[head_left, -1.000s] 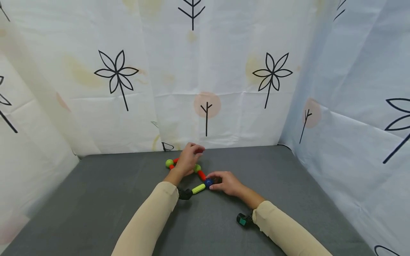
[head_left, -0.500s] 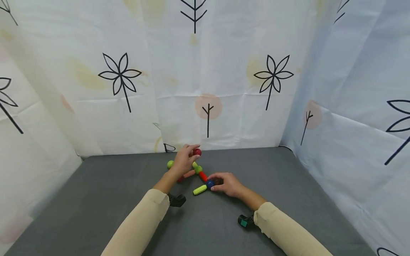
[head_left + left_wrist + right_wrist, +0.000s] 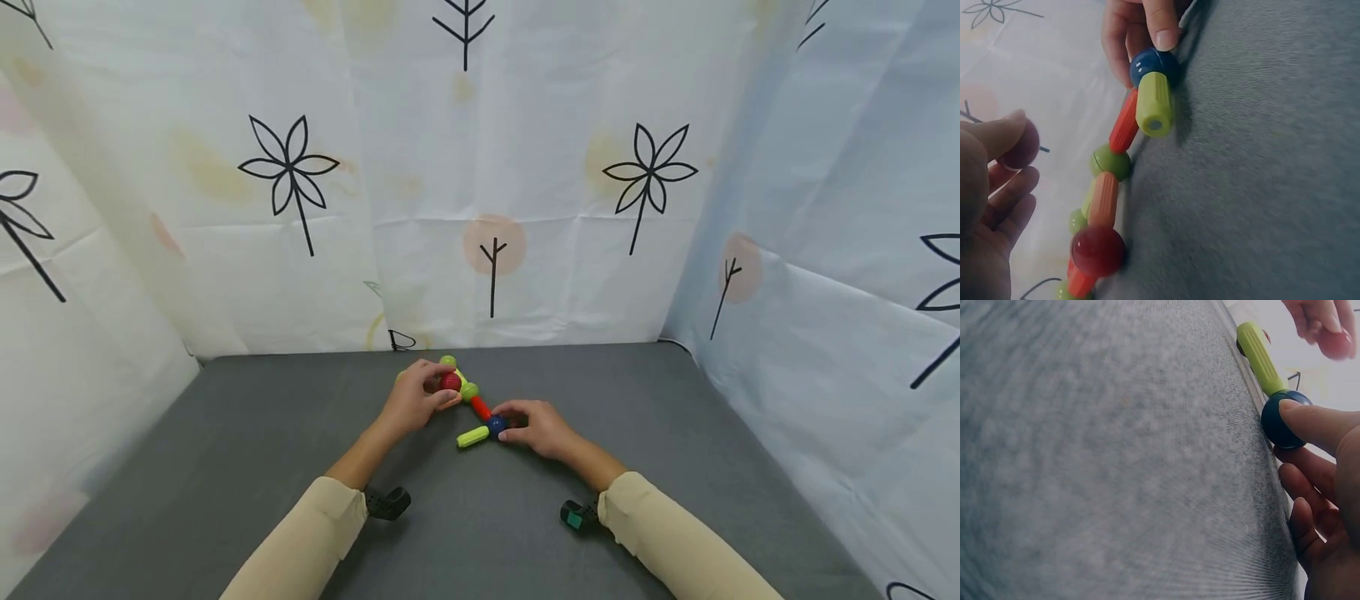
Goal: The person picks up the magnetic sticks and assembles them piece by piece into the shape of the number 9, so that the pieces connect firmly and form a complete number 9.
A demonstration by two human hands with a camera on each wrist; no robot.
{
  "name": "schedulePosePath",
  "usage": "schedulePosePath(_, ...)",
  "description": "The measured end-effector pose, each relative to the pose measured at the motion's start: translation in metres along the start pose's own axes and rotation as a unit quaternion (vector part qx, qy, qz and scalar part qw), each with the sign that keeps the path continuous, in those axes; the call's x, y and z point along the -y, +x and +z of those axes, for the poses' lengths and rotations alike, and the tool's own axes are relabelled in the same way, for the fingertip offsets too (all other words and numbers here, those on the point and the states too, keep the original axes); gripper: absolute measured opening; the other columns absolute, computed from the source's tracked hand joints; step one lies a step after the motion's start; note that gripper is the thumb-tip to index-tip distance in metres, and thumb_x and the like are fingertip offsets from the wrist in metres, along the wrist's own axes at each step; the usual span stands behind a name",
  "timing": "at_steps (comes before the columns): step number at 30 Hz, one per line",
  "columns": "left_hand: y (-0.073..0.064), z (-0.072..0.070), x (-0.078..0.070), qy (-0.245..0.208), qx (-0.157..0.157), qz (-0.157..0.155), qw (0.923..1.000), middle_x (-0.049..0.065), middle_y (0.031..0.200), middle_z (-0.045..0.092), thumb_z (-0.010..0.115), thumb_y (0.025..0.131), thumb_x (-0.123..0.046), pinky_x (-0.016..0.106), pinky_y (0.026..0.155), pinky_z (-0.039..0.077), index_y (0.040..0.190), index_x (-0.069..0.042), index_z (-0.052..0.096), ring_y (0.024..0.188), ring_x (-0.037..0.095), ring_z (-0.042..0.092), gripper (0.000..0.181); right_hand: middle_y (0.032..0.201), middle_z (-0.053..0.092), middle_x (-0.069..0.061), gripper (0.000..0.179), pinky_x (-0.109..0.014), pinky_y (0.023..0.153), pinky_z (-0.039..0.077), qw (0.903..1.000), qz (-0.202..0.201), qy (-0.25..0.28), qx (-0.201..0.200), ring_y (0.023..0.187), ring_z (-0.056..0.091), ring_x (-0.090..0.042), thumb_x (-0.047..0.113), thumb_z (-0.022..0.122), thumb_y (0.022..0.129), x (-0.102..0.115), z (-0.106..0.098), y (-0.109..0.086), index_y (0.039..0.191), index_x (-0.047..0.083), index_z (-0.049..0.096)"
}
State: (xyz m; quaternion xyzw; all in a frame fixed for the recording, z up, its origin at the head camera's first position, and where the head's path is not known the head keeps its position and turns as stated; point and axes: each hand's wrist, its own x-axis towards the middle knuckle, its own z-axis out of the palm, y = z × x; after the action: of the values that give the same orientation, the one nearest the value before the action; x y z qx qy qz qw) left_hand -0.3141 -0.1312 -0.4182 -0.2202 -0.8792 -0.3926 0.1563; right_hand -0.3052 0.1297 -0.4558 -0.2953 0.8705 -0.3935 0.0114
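Observation:
My left hand (image 3: 412, 398) pinches a red ball (image 3: 1021, 145) between thumb and fingers, raised over a chain of toy balls and ribbed rods. With thumb and fingertips, my right hand (image 3: 542, 429) grips the chain's blue ball (image 3: 497, 427). From that ball a yellow-green rod (image 3: 472, 437) sticks out, its end bare, and a red rod (image 3: 481, 407) runs to a green ball (image 3: 469, 392). In the left wrist view an orange rod (image 3: 1104, 200) links this green ball to a second red ball (image 3: 1097, 251). My left hand hides part of the chain in the head view.
Beyond the second red ball, the left wrist view shows another red rod (image 3: 1082, 284) and a green ball (image 3: 1075, 292). The grey table (image 3: 300, 467) ends at a white patterned cloth (image 3: 405, 275) behind, with more cloth at both sides.
The left hand has come up from the chain's far part holding a red ball, then shifted left and slightly nearer. The right hand stays on the blue ball.

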Motion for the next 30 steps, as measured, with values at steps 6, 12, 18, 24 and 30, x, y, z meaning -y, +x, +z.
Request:
schedulePosePath(6,-0.017,-0.009,0.002,-0.006,0.046,-0.004,0.9989,0.002,0.101,0.062,0.082,0.08,-0.016,0.037,0.077,0.052,0.113,-0.01,0.069,0.087,0.019,0.062,0.036,0.106,0.067,-0.002,0.034,-0.037,0.08,0.05,1.0,0.004,0.002,-0.001,0.093,0.062,-0.018,0.018,0.075,0.087,0.001,-0.001,-0.001,0.12,0.012,0.067)
schedulePosePath(12,-0.031,-0.012,0.004,-0.014,0.095,-0.034,0.9948,-0.003,0.103,0.064,0.083,0.079,-0.014,0.037,0.08,0.052,0.111,-0.014,0.066,0.089,0.015,0.061,0.036,0.107,0.067,-0.002,0.034,-0.039,0.083,0.05,0.9999,0.012,0.004,-0.002,0.096,0.062,-0.018,0.017,0.075,0.087,0.001,-0.001,-0.001,0.12,0.013,0.067)
schedulePosePath(18,-0.04,-0.01,0.005,-0.026,0.143,-0.048,0.9882,-0.004,0.101,0.064,0.083,0.079,-0.017,0.034,0.081,0.051,0.11,-0.016,0.064,0.09,0.015,0.06,0.036,0.109,0.067,-0.002,0.034,-0.041,0.085,0.05,0.9998,0.019,0.009,-0.002,0.1,0.062,-0.02,0.018,0.074,0.088,0.0,0.0,-0.001,0.12,0.014,0.067)
schedulePosePath(24,-0.048,-0.007,0.008,-0.045,0.19,-0.054,0.9793,-0.003,0.102,0.063,0.081,0.08,-0.015,0.032,0.079,0.051,0.113,-0.015,0.061,0.089,0.014,0.06,0.039,0.108,0.067,-0.002,0.033,-0.041,0.084,0.05,0.9998,0.02,0.008,-0.001,0.099,0.062,-0.019,0.018,0.074,0.088,0.001,0.0,0.0,0.12,0.014,0.067)
schedulePosePath(30,-0.052,-0.004,0.01,-0.043,0.197,-0.058,0.9777,-0.003,0.102,0.062,0.082,0.08,-0.017,0.033,0.077,0.051,0.119,-0.012,0.059,0.089,0.015,0.059,0.046,0.109,0.067,-0.002,0.033,-0.04,0.084,0.05,0.9997,0.023,0.009,-0.002,0.099,0.063,-0.019,0.017,0.074,0.087,0.001,0.0,0.0,0.119,0.014,0.067)
